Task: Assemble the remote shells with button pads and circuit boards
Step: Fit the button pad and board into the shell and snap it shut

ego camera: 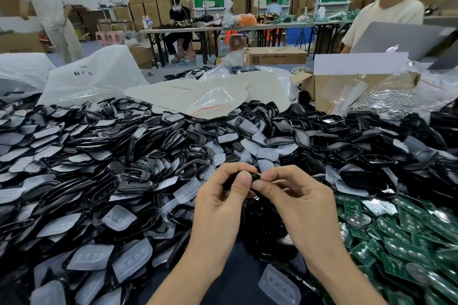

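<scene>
My left hand (223,195) and my right hand (295,195) meet above the table's front middle and together pinch a small black remote shell (255,177), mostly hidden by the fingers. Thumbs and forefingers of both hands curl round it. A wide heap of black shells and translucent white button pads (124,156) covers the table to the left and behind. Green circuit boards (401,230) lie piled at the right front. One loose button pad (280,285) lies on the dark table surface between my forearms.
White plastic bags (91,79) and a cardboard box (347,86) with small zip bags stand at the back. A person with a grey laptop (401,39) is at the far right. Other people and worktables are farther back.
</scene>
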Action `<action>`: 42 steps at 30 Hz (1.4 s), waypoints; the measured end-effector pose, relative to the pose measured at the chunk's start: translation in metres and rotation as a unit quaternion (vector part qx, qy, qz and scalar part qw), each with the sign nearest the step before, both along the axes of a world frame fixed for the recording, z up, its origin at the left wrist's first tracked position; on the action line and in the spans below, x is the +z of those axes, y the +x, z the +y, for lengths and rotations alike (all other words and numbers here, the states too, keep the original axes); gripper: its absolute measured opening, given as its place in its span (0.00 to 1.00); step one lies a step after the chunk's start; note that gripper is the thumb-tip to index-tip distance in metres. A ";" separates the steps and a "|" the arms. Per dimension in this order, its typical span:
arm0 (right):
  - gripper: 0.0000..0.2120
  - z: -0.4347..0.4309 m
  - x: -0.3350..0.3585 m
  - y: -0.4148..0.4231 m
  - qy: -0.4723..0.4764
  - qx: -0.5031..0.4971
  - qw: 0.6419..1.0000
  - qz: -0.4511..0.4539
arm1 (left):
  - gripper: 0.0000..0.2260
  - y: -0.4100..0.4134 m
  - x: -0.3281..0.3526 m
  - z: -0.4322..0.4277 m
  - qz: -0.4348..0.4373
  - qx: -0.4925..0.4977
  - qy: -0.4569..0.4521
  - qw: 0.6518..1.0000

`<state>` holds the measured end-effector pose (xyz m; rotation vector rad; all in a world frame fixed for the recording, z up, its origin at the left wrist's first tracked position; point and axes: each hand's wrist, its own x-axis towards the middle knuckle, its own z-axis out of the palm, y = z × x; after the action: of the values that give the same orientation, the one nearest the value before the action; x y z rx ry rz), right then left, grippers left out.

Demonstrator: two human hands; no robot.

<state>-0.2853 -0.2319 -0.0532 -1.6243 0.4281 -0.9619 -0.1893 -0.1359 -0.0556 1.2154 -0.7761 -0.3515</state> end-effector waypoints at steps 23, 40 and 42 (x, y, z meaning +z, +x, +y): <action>0.10 -0.004 -0.002 -0.002 -0.024 0.017 0.999 0.041 | 0.07 0.003 0.011 -0.001 0.264 -0.117 0.000 0.958; 0.07 -0.006 -0.005 0.001 -0.035 0.017 0.999 -0.014 | 0.11 -0.003 0.007 0.000 -0.015 0.029 0.005 0.999; 0.07 -0.007 -0.006 0.001 -0.036 0.019 0.999 -0.014 | 0.11 -0.002 0.007 0.000 -0.010 0.034 0.003 0.999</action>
<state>-0.2845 -0.2390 -0.0596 -1.6750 0.3459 -0.9807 -0.1913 -0.1360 -0.0487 1.2491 -0.7499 -0.2870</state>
